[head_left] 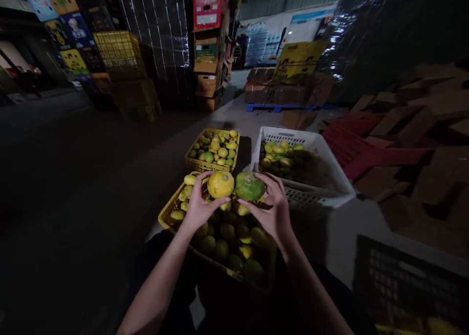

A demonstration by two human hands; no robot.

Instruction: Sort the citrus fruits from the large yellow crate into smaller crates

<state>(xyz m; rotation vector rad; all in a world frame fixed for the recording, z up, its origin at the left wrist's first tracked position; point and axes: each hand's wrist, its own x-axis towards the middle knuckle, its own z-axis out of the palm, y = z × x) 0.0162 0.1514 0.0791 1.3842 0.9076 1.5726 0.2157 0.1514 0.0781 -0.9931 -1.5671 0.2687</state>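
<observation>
My left hand [201, 202] grips a yellow lemon [220, 184] between thumb and fingers. Beside it, a green lemon [249, 186] is held the same way by my right hand [274, 205]. The two fruits are side by side with their ends facing me, almost touching. Both hands are above a yellow crate [164, 219] full of yellow and green lemons [227, 231]. Shadow darkens the near part of that crate.
Behind stands a smaller-looking yellow crate [198, 166] heaped with lemons. To the right is a white crate [330, 171] partly filled with fruit. Red crates [366, 151] and cardboard [439, 100] lie farther right. A dark crate [406, 276] is at lower right. Stacked boxes [207, 51] rise behind.
</observation>
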